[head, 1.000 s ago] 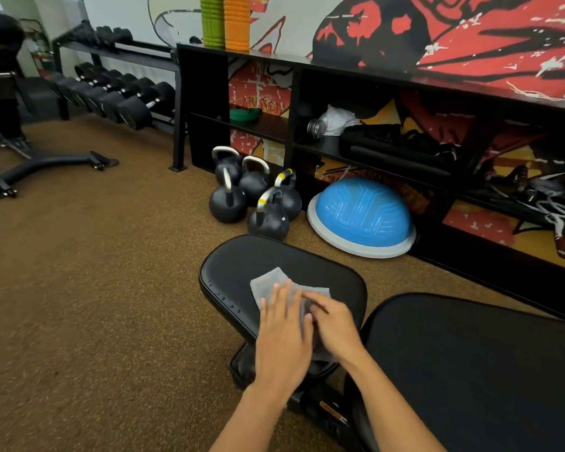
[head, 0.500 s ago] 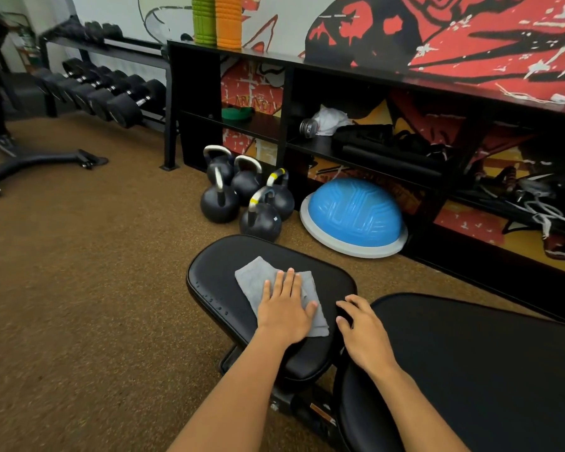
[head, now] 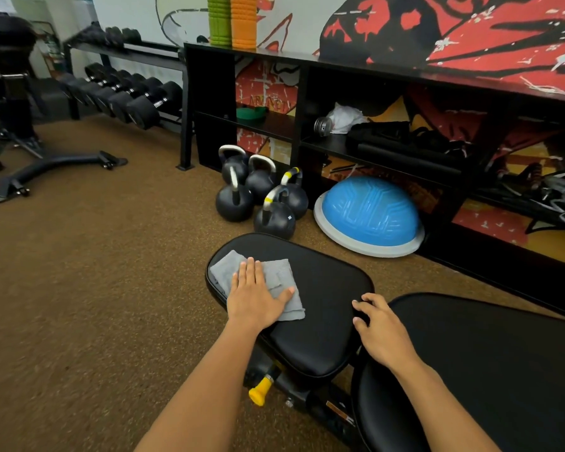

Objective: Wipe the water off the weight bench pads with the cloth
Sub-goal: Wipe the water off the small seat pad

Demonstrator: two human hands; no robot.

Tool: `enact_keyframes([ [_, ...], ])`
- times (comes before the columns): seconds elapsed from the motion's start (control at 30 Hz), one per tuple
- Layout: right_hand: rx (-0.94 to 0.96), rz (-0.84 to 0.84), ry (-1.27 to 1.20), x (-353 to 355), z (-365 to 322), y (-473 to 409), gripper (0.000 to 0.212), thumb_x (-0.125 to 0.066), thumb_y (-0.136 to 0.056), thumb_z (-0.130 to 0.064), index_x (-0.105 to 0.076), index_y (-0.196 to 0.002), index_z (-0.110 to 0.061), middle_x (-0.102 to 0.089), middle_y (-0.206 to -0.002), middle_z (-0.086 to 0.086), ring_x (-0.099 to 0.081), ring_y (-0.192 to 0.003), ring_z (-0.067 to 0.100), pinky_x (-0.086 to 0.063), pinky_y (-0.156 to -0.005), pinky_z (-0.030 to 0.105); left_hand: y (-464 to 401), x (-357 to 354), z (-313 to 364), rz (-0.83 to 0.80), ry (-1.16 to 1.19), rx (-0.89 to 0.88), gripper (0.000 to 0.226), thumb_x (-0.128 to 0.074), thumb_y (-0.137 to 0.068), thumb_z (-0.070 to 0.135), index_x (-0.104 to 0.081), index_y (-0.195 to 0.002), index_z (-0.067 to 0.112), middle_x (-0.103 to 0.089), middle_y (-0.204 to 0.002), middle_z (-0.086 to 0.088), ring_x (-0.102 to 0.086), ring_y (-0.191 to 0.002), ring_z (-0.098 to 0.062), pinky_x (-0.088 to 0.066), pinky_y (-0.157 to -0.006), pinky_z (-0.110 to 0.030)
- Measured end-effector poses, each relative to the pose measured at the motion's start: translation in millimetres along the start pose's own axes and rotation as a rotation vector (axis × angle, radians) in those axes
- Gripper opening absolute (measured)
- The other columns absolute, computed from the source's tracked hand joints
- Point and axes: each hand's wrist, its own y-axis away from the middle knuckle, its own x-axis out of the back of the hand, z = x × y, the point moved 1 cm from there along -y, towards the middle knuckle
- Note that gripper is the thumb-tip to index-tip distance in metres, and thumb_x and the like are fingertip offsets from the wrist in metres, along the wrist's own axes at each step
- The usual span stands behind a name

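A grey folded cloth (head: 282, 275) lies on the left part of the black seat pad (head: 327, 288) of the weight bench. My left hand (head: 255, 296) presses flat on the cloth, fingers together and pointing away from me. My right hand (head: 380, 331) rests at the seat pad's right edge, in the gap beside the larger black back pad (head: 503, 370), with fingers curled over the edge. Any water on the pads is too faint to tell.
Several black kettlebells (head: 261, 194) and a blue balance dome (head: 369, 213) sit on the brown floor just beyond the seat pad, against a black shelf unit (head: 307, 102). A dumbbell rack (head: 124, 96) stands at the back left. A yellow adjustment knob (head: 258, 391) sticks out under the seat.
My left hand has slid the cloth leftward across the seat pad. My right hand came off the cloth and moved right to the pad's edge.
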Motion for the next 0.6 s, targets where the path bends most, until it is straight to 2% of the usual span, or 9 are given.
enact_keyframes([
  [0.47,0.031,-0.036,0.026,0,-1,4,0.042,-0.042,-0.1,-0.02,-0.041,-0.142,-0.018,-0.033,-0.148,-0.004,-0.032,-0.137,0.014,-0.03,-0.108,0.029,54,-16,11,0.1,0.03,-0.024,0.092,-0.021,-0.087,0.068,0.006,-0.149,0.006,0.009,-0.158,-0.011,0.012,-0.145,-0.023,0.007,-0.118,-0.038],
  [0.6,0.039,-0.028,0.03,-2,1,6,0.043,-0.04,-0.1,-0.021,-0.04,-0.143,-0.018,-0.031,-0.149,-0.004,-0.03,-0.138,0.014,-0.026,-0.113,0.033,73,-23,33,0.117,-0.012,-0.068,0.101,0.003,-0.072,0.072,0.007,-0.148,0.005,0.011,-0.157,-0.013,0.013,-0.145,-0.025,0.012,-0.114,-0.038],
])
